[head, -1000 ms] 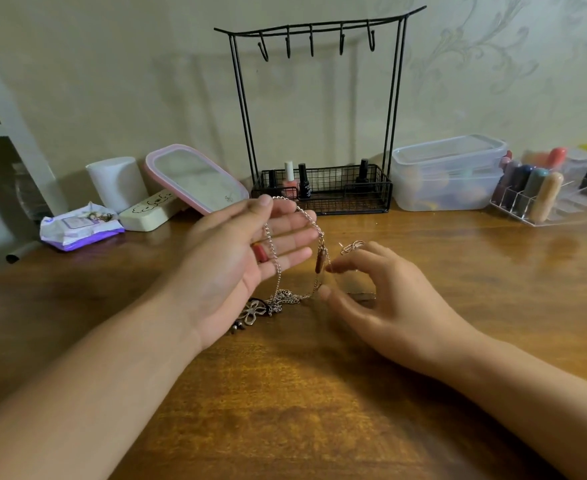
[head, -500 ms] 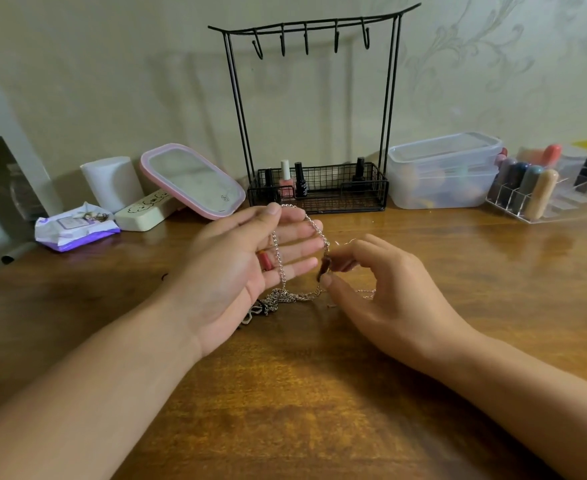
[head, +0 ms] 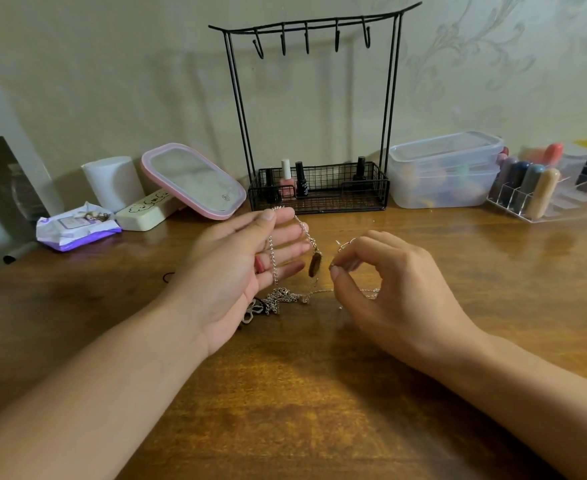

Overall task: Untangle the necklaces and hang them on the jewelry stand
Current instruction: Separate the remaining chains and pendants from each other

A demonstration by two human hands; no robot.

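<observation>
My left hand (head: 240, 271) is raised with fingers nearly straight, and a silver chain necklace (head: 274, 258) is looped over its fingertips. A brown oval pendant (head: 314, 265) hangs from that chain between my hands. The chain runs down into a tangled knot of necklaces (head: 281, 297) on the wooden table, beside a flower-shaped pendant (head: 253, 311). My right hand (head: 385, 292) pinches a thin silver chain (head: 345, 244) between thumb and forefinger, just right of the pendant. The black wire jewelry stand (head: 314, 109) stands behind, its several hooks bare.
Nail polish bottles (head: 294, 183) stand in the stand's basket. A pink-rimmed mirror (head: 195, 181), white cup (head: 113, 183) and wipes packet (head: 75, 228) lie at left. A clear lidded box (head: 444, 169) and acrylic organizer (head: 541, 188) sit at right.
My right hand shifted slightly right, away from the brown pendant, still pinching the thin chain. The left hand stays raised with the chain over its fingers.
</observation>
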